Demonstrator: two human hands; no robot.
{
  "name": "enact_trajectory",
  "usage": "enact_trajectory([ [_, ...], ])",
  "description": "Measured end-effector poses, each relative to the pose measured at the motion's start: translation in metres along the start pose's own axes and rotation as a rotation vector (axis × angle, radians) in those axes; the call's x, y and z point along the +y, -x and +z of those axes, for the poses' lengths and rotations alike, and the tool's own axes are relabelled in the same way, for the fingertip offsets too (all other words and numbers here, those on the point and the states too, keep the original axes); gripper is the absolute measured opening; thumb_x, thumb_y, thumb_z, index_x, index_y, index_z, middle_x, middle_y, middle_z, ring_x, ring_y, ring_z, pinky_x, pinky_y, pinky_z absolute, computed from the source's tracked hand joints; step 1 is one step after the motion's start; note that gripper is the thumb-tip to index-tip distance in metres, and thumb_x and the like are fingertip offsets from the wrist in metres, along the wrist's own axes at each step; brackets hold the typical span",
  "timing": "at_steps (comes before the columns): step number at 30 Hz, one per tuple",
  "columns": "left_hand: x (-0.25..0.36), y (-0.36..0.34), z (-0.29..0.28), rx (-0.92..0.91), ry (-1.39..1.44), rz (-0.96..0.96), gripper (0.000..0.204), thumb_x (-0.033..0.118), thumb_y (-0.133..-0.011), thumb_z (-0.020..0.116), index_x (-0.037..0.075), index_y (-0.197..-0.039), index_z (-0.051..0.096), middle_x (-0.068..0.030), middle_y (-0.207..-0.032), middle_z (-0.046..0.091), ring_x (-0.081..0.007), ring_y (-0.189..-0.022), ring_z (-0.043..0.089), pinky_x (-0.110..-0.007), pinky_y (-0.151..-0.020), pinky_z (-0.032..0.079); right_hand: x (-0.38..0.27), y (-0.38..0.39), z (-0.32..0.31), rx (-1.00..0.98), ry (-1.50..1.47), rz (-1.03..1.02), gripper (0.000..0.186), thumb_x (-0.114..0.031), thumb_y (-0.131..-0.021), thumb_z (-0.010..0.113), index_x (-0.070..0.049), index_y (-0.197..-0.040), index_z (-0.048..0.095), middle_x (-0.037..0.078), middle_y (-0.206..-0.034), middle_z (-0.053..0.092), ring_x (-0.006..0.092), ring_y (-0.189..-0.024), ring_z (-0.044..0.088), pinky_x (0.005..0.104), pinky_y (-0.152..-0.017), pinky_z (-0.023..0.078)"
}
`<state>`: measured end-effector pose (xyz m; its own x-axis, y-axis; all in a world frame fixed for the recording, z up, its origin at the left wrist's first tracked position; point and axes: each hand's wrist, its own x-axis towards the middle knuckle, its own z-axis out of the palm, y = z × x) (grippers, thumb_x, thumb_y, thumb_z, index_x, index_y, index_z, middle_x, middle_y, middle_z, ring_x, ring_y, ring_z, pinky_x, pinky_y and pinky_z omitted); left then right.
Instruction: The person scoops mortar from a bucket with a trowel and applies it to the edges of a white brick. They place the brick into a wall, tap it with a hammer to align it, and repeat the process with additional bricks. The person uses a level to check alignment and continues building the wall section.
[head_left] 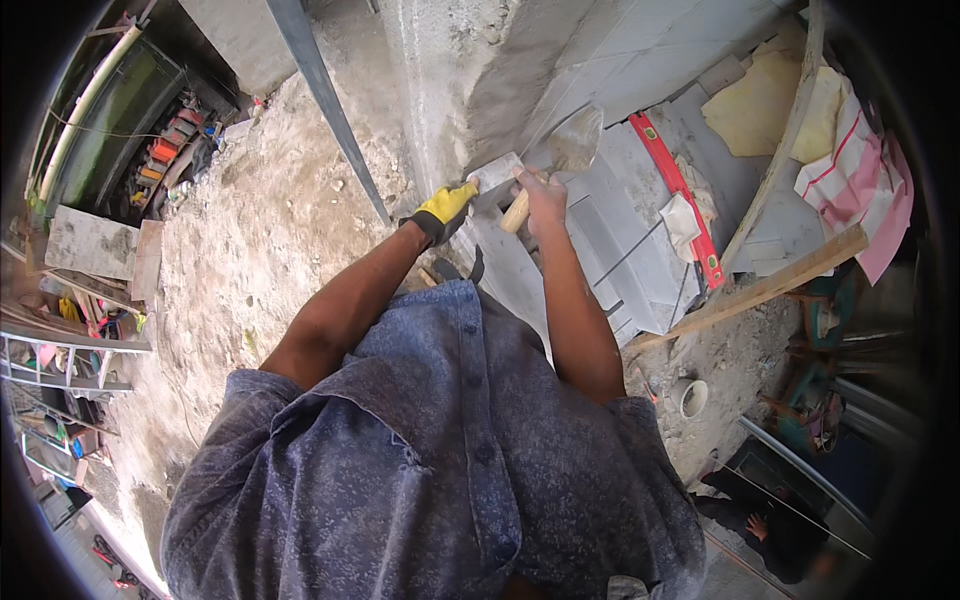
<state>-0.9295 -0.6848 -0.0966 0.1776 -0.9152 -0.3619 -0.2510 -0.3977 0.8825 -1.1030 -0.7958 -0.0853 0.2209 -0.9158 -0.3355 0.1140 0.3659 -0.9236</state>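
My left hand point(445, 210), in a yellow and dark glove, is closed on the near left edge of a small pale grey slab piece point(494, 174) beside the concrete wall. My bare right hand point(543, 202) is wrapped round a trowel. Its wooden handle point(515, 213) sticks out below the fist, and its mortar-smeared metal blade point(577, 140) points away toward the wall. The right fingertips are close to the slab piece; whether they touch it, I cannot tell. Grey slabs point(612, 190) lie under and to the right of my right hand.
A red spirit level point(678, 195) rests on the slabs beside a whitish cloth point(682, 228). Along their near edge runs a wooden plank point(770, 283). A grey metal bar point(330, 110) slants down at the left. Near a white pipe or pot point(690, 398), another person's hand point(757, 526) shows lower right.
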Motion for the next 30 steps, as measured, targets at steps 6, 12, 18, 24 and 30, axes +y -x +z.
enact_trajectory([
  [6, -0.020, 0.000, 0.001, -0.052, 0.455, -0.162, 0.037, 0.037, -0.105, 0.050, 0.003, -0.106, 0.064, -0.0116, -0.081, 0.064, -0.0284, -0.077, 0.062, -0.041, -0.075, 0.049, -0.003, -0.003, 0.005, -0.021, 0.008, 0.005, 0.041, -0.015, -0.080, 0.084, 0.002, -0.112, 0.064, 0.010, -0.100, 0.067, 0.0195, -0.081, 0.066, 0.0335, -0.073, 0.058],
  [12, -0.021, -0.005, 0.022, 0.150, 0.412, 0.027, 0.009, 0.016, -0.092, 0.068, 0.008, -0.096, 0.067, 0.0022, -0.079, 0.059, -0.0105, -0.074, 0.056, -0.029, -0.065, 0.044, 0.000, -0.006, -0.002, -0.019, -0.003, 0.015, 0.040, -0.015, -0.082, 0.084, 0.001, -0.112, 0.063, 0.011, -0.105, 0.068, 0.0210, -0.088, 0.068, 0.0348, -0.078, 0.059],
  [18, -0.028, -0.020, 0.034, 0.216, 0.505, -0.045, 0.030, 0.031, -0.090, 0.071, 0.003, -0.101, 0.067, -0.0122, -0.089, 0.068, -0.0268, -0.087, 0.065, -0.038, -0.077, 0.049, -0.003, -0.001, 0.002, -0.006, -0.003, 0.025, 0.041, -0.016, -0.081, 0.084, 0.002, -0.112, 0.064, 0.012, -0.105, 0.068, 0.0212, -0.090, 0.068, 0.0351, -0.080, 0.059],
  [24, -0.044, -0.028, 0.030, 0.193, -0.010, -0.080, 0.062, 0.053, -0.088, 0.065, -0.002, -0.114, 0.068, -0.0275, -0.112, 0.069, -0.0434, -0.114, 0.061, -0.044, -0.096, 0.046, 0.004, -0.005, -0.008, 0.002, 0.026, -0.002, 0.042, -0.019, -0.080, 0.084, 0.003, -0.110, 0.066, 0.013, -0.104, 0.068, 0.0210, -0.092, 0.068, 0.0361, -0.084, 0.059],
  [30, -0.025, -0.019, 0.039, 0.277, 0.055, 0.093, 0.026, 0.029, -0.098, 0.060, 0.005, -0.089, 0.065, -0.0052, -0.071, 0.057, -0.0185, -0.066, 0.052, -0.037, -0.061, 0.043, 0.014, -0.004, -0.010, 0.056, -0.002, -0.024, 0.041, -0.021, -0.077, 0.086, 0.001, -0.107, 0.067, 0.009, -0.097, 0.069, 0.0186, -0.083, 0.067, 0.0325, -0.073, 0.057],
])
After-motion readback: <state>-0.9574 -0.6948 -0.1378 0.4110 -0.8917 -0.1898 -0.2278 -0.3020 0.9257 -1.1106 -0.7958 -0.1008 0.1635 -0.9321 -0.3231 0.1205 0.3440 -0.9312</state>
